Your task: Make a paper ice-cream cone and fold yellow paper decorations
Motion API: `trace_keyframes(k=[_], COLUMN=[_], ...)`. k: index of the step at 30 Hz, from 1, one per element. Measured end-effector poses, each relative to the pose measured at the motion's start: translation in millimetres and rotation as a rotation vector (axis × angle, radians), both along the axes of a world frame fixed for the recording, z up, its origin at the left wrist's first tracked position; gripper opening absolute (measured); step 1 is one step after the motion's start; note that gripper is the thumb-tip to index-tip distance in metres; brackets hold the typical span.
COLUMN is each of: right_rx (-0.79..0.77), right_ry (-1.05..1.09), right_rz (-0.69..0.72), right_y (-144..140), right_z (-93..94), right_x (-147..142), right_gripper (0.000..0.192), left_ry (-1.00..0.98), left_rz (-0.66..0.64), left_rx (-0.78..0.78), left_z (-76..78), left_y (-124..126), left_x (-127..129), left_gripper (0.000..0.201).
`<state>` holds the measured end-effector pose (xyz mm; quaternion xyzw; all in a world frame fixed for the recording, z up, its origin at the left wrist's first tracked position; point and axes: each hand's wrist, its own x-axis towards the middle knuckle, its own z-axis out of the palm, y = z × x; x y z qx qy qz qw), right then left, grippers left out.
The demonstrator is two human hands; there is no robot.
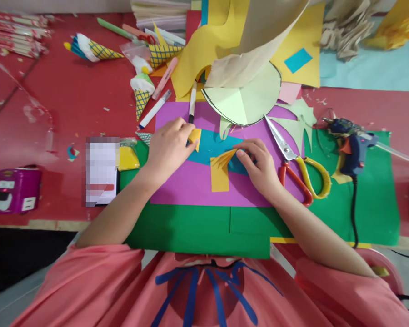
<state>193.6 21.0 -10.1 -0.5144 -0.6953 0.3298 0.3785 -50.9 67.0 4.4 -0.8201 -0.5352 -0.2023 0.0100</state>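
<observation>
My left hand (170, 147) is closed on a small yellow paper piece (197, 137), with one corner showing past the thumb. To the right, the fingers of my right hand (261, 165) pinch the tip of a pleated yellow paper piece (224, 159). A flat yellow paper square (220, 180) lies just below the pleats; whether the two are joined I cannot tell. Under both hands is a blue paper strip (204, 147) on a purple sheet (180, 184). Beside my right hand, scissors (289, 156) with red and yellow handles rest with their blades nearly together.
A glue gun (352, 147) with a cord lies at the right on green paper (197, 227). Pale green cut paper (255, 97) is at the back. Paper ice-cream cones (142, 95), markers (155, 109) and a phone (102, 170) are at the left on the red table (71, 91).
</observation>
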Motion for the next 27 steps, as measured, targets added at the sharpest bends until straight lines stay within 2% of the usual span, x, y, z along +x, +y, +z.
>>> trace_keyframes(k=[1, 3, 6, 7, 9, 11, 13, 14, 17, 22, 25, 27], right_rx=[0.007, 0.008, -0.045, -0.055, -0.029, 0.015, 0.009, -0.020, -0.183, -0.384, -0.419, -0.408], right_ry=[0.008, 0.048, 0.063, 0.045, 0.011, 0.025, 0.080, 0.123, 0.284, 0.367, 0.388, 0.403], right_rz=[-0.033, -0.067, 0.074, 0.145, 0.251, 0.290, 0.260, 0.222, 0.131, 0.131, 0.094, 0.076], right_y=[-0.9, -3.5, -7.9, -9.0, -10.4, -11.0, -11.6, -11.9, -13.2, -12.9, -11.4, -10.8], right_z=[-0.1, 0.5, 3.0, 3.8, 4.8, 5.1, 4.8, 4.6, 4.1, 5.5, 7.5, 8.7], right_x=[0.7, 1.7, 0.5, -0.5, -2.9, -4.6, -5.1, -5.1, -5.4, -7.8, -7.8, -7.5], right_gripper=[0.017, 0.018, 0.015, 0.017, 0.016, 0.013, 0.014, 0.015, 0.020, 0.024, 0.026, 0.026], left_ry=[-0.003, -0.088, -0.403, -0.543, -0.869, -1.130, -1.271, -1.300, -1.254, -1.085, -1.119, -1.133], left_rz=[-0.008, -0.022, -0.099, -0.113, -0.032, 0.026, 0.059, 0.058, -0.011, -0.098, -0.137, -0.190], left_rx=[-0.028, -0.062, -0.092, -0.150, -0.331, -0.576, -0.719, -0.764, -0.765, -0.755, -0.895, -1.000], left_z=[0.5, 6.1, 16.7, 17.7, 13.0, 1.7, -10.4, -14.8, -18.9, -14.0, -15.4, -16.4], left_y=[-0.5, -2.8, -6.6, -8.1, -12.2, -17.8, -23.8, -26.5, -32.4, -37.6, -41.7, -44.6], left_x=[-0.3, 1.1, 6.4, 9.1, 16.6, 26.3, 36.1, 40.1, 46.5, 42.3, 38.6, 38.4], left_gripper=[0.006, 0.011, 0.014, 0.019, 0.028, 0.032, 0.031, 0.029, 0.028, 0.034, 0.057, 0.060])
